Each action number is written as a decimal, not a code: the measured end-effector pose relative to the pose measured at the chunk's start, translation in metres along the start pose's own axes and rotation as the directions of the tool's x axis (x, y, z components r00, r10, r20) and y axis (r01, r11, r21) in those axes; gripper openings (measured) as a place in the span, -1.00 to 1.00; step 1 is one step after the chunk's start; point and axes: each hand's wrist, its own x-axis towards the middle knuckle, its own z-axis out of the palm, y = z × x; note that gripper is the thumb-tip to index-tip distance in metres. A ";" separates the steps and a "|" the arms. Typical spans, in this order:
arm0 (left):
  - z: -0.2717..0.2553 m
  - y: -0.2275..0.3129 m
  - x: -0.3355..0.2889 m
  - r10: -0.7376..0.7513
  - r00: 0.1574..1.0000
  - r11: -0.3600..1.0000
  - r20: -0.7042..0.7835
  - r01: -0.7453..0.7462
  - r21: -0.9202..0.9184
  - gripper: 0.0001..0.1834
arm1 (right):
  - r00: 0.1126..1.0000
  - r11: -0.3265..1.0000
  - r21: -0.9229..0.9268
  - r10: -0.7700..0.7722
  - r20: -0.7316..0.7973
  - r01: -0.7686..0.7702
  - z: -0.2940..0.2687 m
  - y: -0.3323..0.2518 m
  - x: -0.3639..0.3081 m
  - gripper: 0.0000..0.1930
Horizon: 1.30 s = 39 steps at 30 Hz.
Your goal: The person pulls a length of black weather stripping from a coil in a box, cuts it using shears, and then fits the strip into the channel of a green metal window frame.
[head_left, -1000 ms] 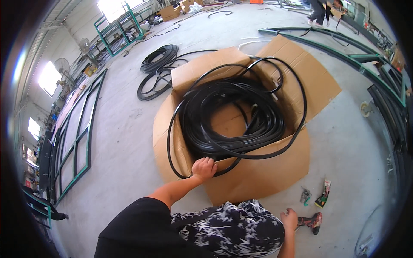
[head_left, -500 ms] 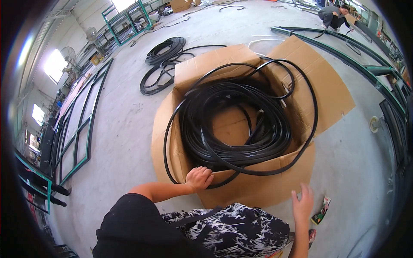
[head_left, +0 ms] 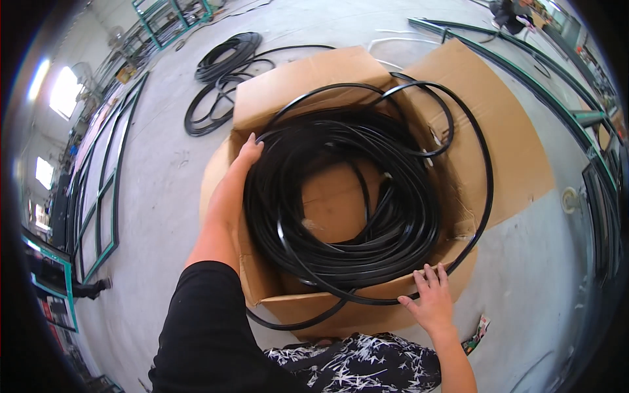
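Observation:
A large coil of black rubber tubing or cable [head_left: 341, 268] lies in an uncovered cardboard box [head_left: 308, 65], with a loose loop hanging over its rim. At the box's left rim, my left hand [head_left: 250, 152] is closed on a strand of that loop; part of the grip is hidden. My forearm covers some of the left wall. By the near right rim, my right hand [head_left: 431, 298] is open, its fingers spread over the cardboard edge and its thumb against the strand that crosses there.
Another black coil [head_left: 229, 59] lies on the floor beyond the box. Green-edged frames stand at the left [head_left: 111, 196] and right [head_left: 511, 59]. A small colourful packet [head_left: 476, 334] lies near my right forearm. Another person [head_left: 511, 16] crouches at the far right.
My left hand has moved from the near rim up to the left rim and the loop. My right hand has come forward onto the near right rim. The view has shifted.

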 end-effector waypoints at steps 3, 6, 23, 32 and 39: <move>0.015 0.041 -0.018 -0.112 0.989 0.993 -0.092 0.115 0.024 -0.52 | 1.000 0.999 -0.040 -0.014 -0.027 0.013 0.000 0.008 0.000 -0.30; 0.005 0.055 -0.037 -0.033 0.888 0.995 -0.458 0.074 0.072 -0.69 | 1.000 1.000 -0.014 -0.013 -0.018 0.013 -0.002 0.001 0.003 -0.30; -0.175 0.403 -0.386 0.900 0.325 -0.030 -0.291 -0.619 -0.785 -0.87 | 0.868 0.794 0.595 0.380 -0.320 -0.128 -0.060 -0.022 -0.038 -0.22; -0.178 0.458 -0.590 0.783 -0.215 -0.621 -0.584 -0.321 -0.714 -0.43 | 0.177 0.698 0.680 0.657 -0.733 0.224 -0.171 0.002 -0.180 -0.74; -0.088 0.477 -0.611 0.970 -0.204 -0.240 -0.132 -0.719 -0.653 -0.03 | -0.282 0.621 0.725 0.783 -0.554 0.298 -0.204 0.031 -0.376 -0.64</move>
